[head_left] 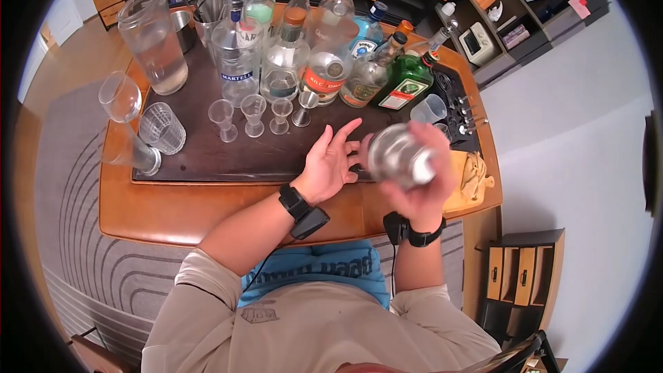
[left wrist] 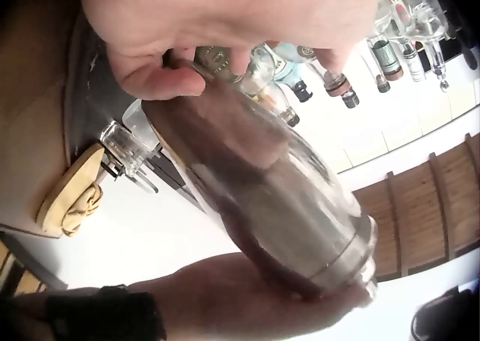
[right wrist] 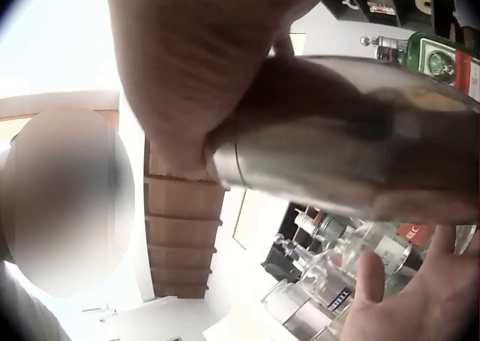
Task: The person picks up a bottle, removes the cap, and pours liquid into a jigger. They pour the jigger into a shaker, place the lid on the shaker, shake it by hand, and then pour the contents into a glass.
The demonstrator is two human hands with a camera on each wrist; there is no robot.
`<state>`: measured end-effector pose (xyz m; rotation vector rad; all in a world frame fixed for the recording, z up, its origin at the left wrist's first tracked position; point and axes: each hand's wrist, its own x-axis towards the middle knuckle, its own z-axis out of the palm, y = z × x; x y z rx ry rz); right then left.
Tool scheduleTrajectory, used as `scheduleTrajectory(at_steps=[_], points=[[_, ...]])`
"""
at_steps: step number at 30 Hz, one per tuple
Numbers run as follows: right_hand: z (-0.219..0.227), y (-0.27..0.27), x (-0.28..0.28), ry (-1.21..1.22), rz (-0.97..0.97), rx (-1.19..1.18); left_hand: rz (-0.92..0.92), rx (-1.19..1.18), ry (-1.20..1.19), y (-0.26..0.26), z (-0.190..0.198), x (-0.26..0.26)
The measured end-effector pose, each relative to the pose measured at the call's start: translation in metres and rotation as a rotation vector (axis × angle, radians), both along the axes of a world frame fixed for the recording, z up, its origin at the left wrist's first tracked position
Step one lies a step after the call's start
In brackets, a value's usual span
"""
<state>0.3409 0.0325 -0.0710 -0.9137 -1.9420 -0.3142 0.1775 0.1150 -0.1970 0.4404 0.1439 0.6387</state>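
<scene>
My right hand (head_left: 418, 200) grips a shiny metal cocktail shaker (head_left: 397, 152) above the right part of the table, blurred in the head view. In the left wrist view the shaker (left wrist: 300, 206) lies tilted, its capped end at the right hand's palm (left wrist: 225, 292). Close to the shaker's other end, my left hand (head_left: 327, 171) is held palm up with loosely bent fingers. Its thumb and fingertips overlap that end in the left wrist view. A jigger (head_left: 304, 109) and several small stemmed glasses (head_left: 253, 116) stand beyond the left hand.
Bottles, including a green one (head_left: 407, 79), line the table's back. At left are a water pitcher (head_left: 153, 45), a textured tumbler (head_left: 163, 129) and a tall glass (head_left: 131, 145). A wooden board (head_left: 459, 197) with a yellowish cloth (head_left: 473, 176) lies right, near a clear cup (head_left: 429, 108).
</scene>
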Motion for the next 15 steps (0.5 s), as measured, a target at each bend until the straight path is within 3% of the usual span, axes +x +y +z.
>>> scheduleTrajectory(at_steps=[4,6,8,10,12,14,15], points=[[-0.003,0.0,-0.004,-0.117,-0.003,-0.027,-0.021,0.008,0.028,0.001,-0.003,-0.001],[-0.018,0.01,-0.003,0.597,-0.103,-0.209,-0.018,0.004,0.06,0.002,-0.007,-0.002],[-0.014,0.008,0.004,0.677,-0.199,-0.251,-0.014,0.001,0.093,0.003,-0.007,-0.003],[-0.014,-0.001,0.004,0.601,-0.193,-0.2,-0.016,-0.015,0.069,0.002,-0.004,-0.003],[-0.015,-0.005,-0.008,0.347,-0.044,-0.061,-0.031,0.01,0.026,0.003,-0.008,-0.003],[0.003,-0.015,-0.009,-0.165,0.017,-0.02,-0.046,0.029,-0.018,-0.001,-0.002,0.0],[0.002,-0.015,-0.009,-0.165,0.013,-0.022,-0.018,-0.055,0.009,-0.005,0.012,0.001]])
